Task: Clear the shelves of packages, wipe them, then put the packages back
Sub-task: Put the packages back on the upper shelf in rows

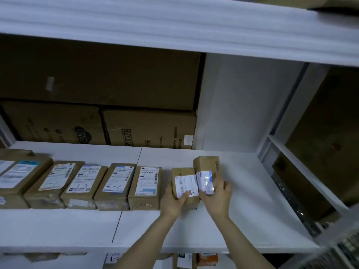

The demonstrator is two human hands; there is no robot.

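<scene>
Package (182, 172) gripped by left fingers (168, 189), tilted package (206, 163) by right fingers (226, 185); labels (186, 184) blurred.

Row of labelled brown packages (144, 188) flat on white shelf (252, 200); right of row, flat package (184, 184) touches tilted package (206, 171) (both gripped).

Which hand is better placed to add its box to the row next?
Probably the left hand: its inner box is just beside the row's last box, while the right hand grips the outer box, farther from the row.
</scene>
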